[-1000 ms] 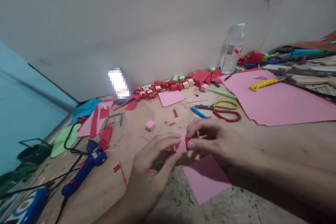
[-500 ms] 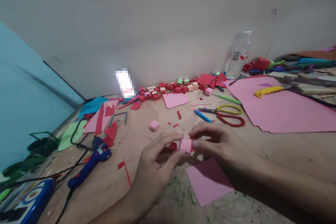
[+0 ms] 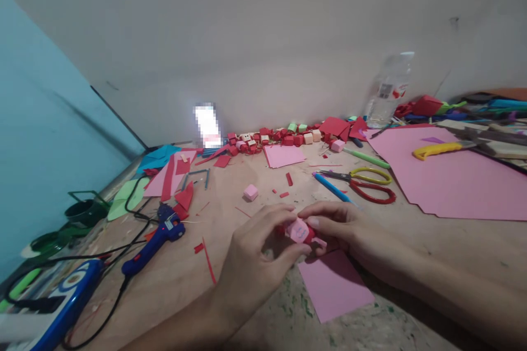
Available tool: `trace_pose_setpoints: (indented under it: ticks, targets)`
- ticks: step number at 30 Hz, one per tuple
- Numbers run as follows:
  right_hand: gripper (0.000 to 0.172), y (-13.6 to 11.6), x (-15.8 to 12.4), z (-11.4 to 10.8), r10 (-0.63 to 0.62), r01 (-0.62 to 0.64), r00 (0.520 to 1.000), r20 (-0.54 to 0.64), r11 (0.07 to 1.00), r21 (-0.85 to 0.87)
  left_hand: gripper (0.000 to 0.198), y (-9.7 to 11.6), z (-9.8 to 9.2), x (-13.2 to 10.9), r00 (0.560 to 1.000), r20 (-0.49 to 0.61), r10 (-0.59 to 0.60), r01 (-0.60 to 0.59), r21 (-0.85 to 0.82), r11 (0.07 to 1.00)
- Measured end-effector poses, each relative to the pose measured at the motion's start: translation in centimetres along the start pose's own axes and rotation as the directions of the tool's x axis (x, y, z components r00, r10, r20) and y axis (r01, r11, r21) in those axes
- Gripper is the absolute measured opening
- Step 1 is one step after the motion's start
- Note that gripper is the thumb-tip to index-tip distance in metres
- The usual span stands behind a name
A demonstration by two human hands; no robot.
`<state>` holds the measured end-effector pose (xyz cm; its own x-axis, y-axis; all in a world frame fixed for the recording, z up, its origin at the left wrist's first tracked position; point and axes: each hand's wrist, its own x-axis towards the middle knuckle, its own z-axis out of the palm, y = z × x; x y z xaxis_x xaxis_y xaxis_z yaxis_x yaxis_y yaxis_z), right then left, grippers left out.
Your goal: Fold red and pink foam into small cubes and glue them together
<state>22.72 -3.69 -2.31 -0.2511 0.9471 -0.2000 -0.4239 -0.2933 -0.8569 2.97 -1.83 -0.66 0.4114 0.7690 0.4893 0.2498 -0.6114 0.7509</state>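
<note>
Between both hands is a small pink and red paper figure point(image 3: 300, 230), with a blue face drawn on its pink block. My left hand point(image 3: 263, 249) curls around its left side, thumb below and fingers above. From the right, my right hand point(image 3: 335, 224) pinches it with thumb and fingertips. A narrow pink piece sticks out at the figure's lower right. Just under the hands lies a pink paper square point(image 3: 335, 288). Beyond them a small pink paper cube point(image 3: 251, 192) rests on the table.
Scissors point(image 3: 362, 181) and a blue pen point(image 3: 331, 187) lie beyond my right hand. A blue glue gun point(image 3: 154, 244) with its cord is at left. Small paper blocks point(image 3: 284, 138) line the wall near a bottle point(image 3: 389, 90). Pink sheets point(image 3: 448, 181) and a yellow-handled knife point(image 3: 438, 149) are at right.
The figure has turned between my fingers, so its drawn face and the narrow pink piece now show. The whole view has shifted slightly, with the table items appearing further right.
</note>
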Motion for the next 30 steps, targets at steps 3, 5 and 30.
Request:
trace_pose_setpoints:
  ticks: [3, 5, 30]
  targets:
    - [0.029, 0.1, -0.3, 0.3, 0.000, 0.001, 1.000, -0.018, 0.999, 0.035, 0.024, -0.1, 0.0, -0.1, 0.999, 0.013, 0.030, -0.031, 0.043, 0.999]
    - [0.029, 0.2, -0.4, 0.2, 0.002, -0.002, 1.000, -0.013, 0.999, 0.046, 0.024, -0.2, 0.0, 0.0, 1.000, -0.004, -0.013, 0.013, 0.027, 1.000]
    - [0.021, -0.5, -0.7, 0.5, -0.068, 0.040, 0.994, -0.086, 0.955, -0.293, 0.025, -0.8, -0.3, 0.4, 0.996, -0.061, -0.060, 0.052, -0.123, 0.991]
